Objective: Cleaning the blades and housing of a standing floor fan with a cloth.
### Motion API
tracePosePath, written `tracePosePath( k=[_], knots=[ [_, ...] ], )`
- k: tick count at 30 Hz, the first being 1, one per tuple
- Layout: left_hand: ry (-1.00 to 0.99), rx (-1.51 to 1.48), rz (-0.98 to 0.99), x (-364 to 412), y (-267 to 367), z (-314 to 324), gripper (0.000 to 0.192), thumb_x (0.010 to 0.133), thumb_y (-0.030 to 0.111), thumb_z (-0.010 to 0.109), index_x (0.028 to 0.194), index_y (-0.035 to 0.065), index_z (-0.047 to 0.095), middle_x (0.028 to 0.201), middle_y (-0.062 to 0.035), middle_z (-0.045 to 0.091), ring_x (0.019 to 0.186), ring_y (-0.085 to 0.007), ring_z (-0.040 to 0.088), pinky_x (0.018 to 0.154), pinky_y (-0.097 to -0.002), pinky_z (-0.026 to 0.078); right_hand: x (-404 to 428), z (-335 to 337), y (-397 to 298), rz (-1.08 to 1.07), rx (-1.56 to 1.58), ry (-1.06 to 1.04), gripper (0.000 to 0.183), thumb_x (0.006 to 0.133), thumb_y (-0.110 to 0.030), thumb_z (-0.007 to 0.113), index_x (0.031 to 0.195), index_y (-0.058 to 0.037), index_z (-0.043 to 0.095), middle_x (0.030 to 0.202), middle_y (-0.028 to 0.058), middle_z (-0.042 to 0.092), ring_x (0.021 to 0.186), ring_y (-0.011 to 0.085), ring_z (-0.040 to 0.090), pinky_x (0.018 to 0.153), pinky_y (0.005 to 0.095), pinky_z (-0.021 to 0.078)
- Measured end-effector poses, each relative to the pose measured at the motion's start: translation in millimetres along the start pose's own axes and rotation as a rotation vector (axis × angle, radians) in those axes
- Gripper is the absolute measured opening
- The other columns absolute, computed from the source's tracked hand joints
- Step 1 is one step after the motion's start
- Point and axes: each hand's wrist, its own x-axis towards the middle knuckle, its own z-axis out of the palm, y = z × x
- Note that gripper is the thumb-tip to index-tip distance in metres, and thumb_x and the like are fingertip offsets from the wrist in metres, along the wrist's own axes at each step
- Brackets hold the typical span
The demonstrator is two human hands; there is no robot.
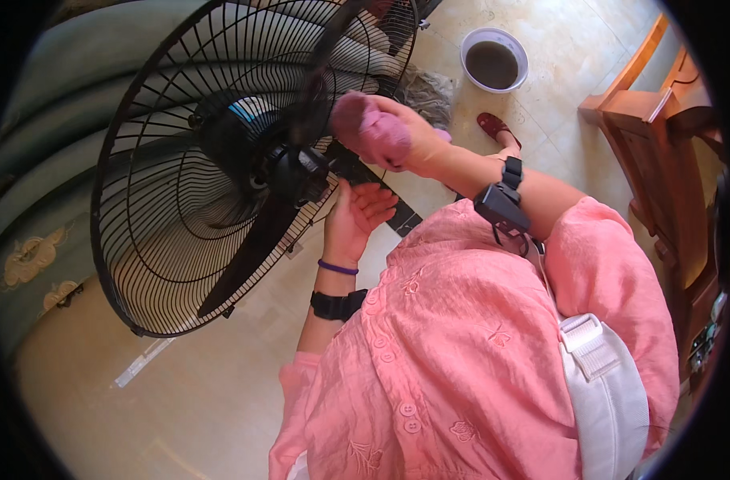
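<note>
A black electric fan point(302, 174) stands tilted before me, its dark blades exposed inside the wire rear guard point(116, 264). One blade point(254, 255) slants down to the lower left from the hub. My right hand point(422, 141) grips a bunched pink cloth point(380, 132), held just right of the hub near the upper blade point(326, 66). Below it, my left hand point(362, 207) is empty, palm turned up and fingers loosely bent, with the thumb close to the hub. Whether that thumb touches the fan cannot be told.
Dark murky water fills much of a white bucket point(524, 75) on the tiled floor. A grey rag point(430, 99) lies nearby, and a foot wears a dark red slipper point(497, 127). Wooden furniture point(653, 144) stands at right, grey-green upholstery point(59, 162) at left. A clear strip point(140, 363) lies on the floor.
</note>
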Motion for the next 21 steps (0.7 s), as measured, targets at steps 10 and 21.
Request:
tracePosePath(
  k=[10,21],
  knots=[
    [0.422,1.279,1.274,-93,25,32,0.032,0.082,0.003,0.067,0.112,-0.0023,0.055,0.105,-0.0133,0.060,0.092,-0.0220,0.059,0.079,-0.0313,0.048,18,43,-7,-0.425,-0.706,-0.221,0.040,0.079,-0.008,0.068,0.115,-0.0026,0.053,0.110,0.0048,0.056,0.102,0.0133,0.052,0.091,0.0268,0.0407],
    [0.713,1.460,1.369,-73,60,34,0.049,0.070,0.005,0.075,0.113,0.0019,0.054,0.114,-0.0128,0.058,0.106,-0.0343,0.052,0.093,-0.0427,0.038,35,75,-3,-0.706,-1.021,-0.125,0.030,0.075,-0.002,0.059,0.104,0.0015,0.057,0.100,0.0194,0.062,0.096,0.0357,0.059,0.083,0.0375,0.0475]
  ],
)
